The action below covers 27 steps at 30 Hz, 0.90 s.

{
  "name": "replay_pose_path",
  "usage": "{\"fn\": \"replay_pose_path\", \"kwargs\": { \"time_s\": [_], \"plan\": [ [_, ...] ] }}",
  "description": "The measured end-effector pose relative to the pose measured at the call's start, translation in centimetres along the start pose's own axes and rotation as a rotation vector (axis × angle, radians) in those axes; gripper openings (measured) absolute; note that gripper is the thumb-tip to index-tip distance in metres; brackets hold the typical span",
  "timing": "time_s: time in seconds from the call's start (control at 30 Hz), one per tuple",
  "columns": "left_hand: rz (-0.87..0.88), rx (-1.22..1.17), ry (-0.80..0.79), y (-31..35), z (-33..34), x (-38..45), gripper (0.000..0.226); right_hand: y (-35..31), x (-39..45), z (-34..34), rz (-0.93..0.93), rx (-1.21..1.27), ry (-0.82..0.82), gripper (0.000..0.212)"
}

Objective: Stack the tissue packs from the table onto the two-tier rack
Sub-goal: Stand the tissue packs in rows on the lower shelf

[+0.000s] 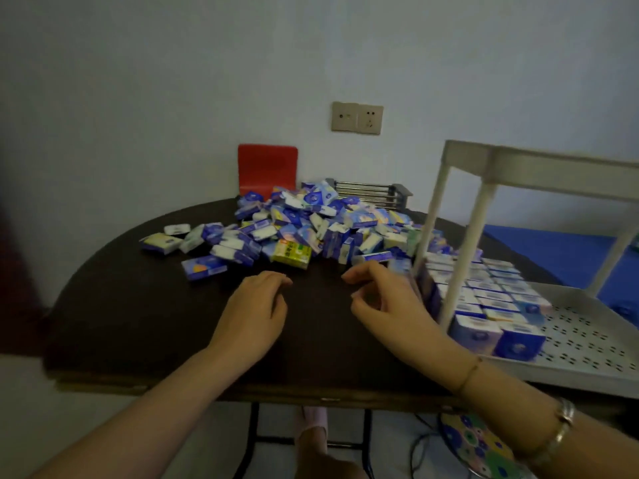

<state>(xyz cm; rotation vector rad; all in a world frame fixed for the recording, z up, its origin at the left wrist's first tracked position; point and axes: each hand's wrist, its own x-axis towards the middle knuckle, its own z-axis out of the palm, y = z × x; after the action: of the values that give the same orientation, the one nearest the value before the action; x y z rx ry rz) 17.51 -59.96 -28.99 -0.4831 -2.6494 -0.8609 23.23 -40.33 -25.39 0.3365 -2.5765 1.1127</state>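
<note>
A heap of small blue and white tissue packs [311, 223] covers the far middle of the dark round table [138, 323], with one yellow pack [292, 254] at its near edge. On the right stands a white two-tier rack [587, 344]. Its lower perforated shelf holds rows of upright packs [484, 299]; the top shelf [553, 171] shows only its rim. My left hand [254, 312] rests palm down on the table, holding nothing. My right hand [383, 299] hovers beside the rack's near-left post, fingers loosely curled and empty.
A red chair back [268, 169] and a metal wire rack [370, 193] stand behind the heap by the wall. A wall socket [358, 117] is above. A patterned stool [477, 444], cables and a foot lie under the table's near edge.
</note>
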Motion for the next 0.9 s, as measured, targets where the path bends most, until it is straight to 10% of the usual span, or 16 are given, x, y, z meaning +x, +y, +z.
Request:
{"fn": "replay_pose_path", "kwargs": {
  "time_s": [0.63, 0.9],
  "plan": [
    [-0.501, 0.030, 0.131, -11.0, 1.1, 5.7, 0.075, 2.2, 18.7, 18.4, -0.241, -0.210, 0.015, 0.068],
    [-0.498, 0.305, 0.148, -11.3, 1.7, 6.0, 0.069, 1.7, 18.4, 18.3, -0.206, -0.139, 0.102, 0.049]
  ]
}}
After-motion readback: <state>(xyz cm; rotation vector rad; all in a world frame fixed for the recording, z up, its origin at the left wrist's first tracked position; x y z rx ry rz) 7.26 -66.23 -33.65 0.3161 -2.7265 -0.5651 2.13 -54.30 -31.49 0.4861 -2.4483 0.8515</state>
